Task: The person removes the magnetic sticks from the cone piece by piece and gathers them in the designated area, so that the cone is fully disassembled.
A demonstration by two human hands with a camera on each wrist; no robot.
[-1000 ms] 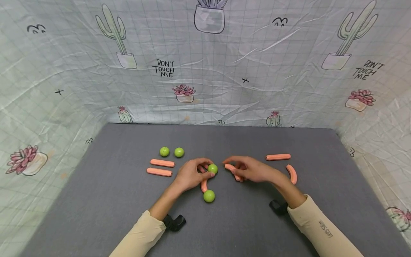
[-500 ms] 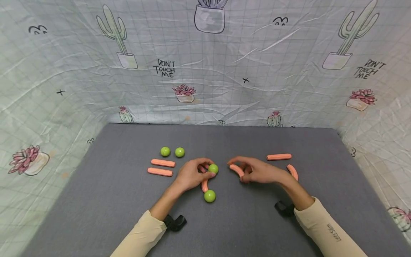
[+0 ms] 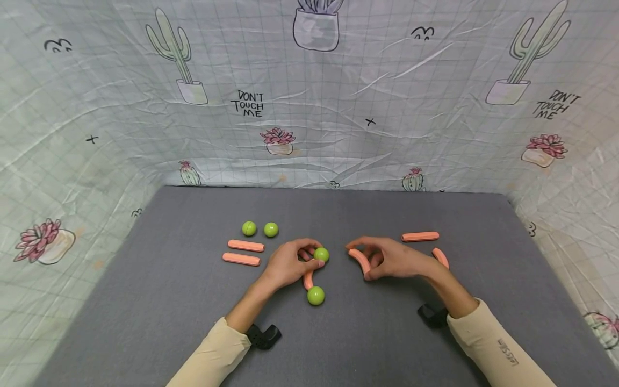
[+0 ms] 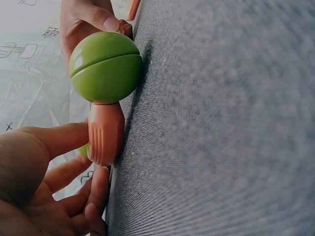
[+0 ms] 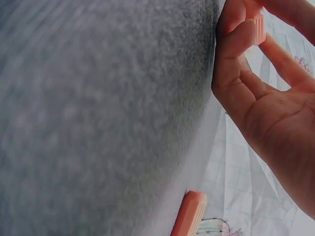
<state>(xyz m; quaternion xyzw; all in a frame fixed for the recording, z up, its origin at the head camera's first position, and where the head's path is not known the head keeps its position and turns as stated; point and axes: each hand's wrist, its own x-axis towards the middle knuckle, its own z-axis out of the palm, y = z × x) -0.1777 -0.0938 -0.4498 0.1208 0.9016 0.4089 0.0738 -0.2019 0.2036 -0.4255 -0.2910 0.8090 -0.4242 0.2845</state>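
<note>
My left hand [image 3: 290,262] pinches a green ball [image 3: 321,255] between thumb and fingers. A curved orange piece [image 3: 308,280] runs from there toward a nearer green ball [image 3: 316,295], which touches its end. The left wrist view shows that nearer ball, marked by a seam line [image 4: 106,68], against the ribbed orange piece [image 4: 106,132]; the pinched ball is mostly hidden behind the fingers. To the right, my right hand [image 3: 394,258] holds another curved orange piece [image 3: 360,262] by its ends, thumb at the near one. Only its ribbed tip [image 5: 259,30] shows in the right wrist view.
Two green balls, a left one [image 3: 249,228] and a right one [image 3: 271,229], lie behind two straight orange sticks [image 3: 245,245] on the left. Over on the right are a straight orange stick [image 3: 420,236] and a curved orange piece [image 3: 440,257], partly covered by the forearm. Printed fabric [image 3: 329,97] hangs behind the grey table [image 3: 159,301].
My right hand has moved slightly right with its curved piece, which has turned so that its outer bend faces right. The left hand and its ball have stayed in place.
</note>
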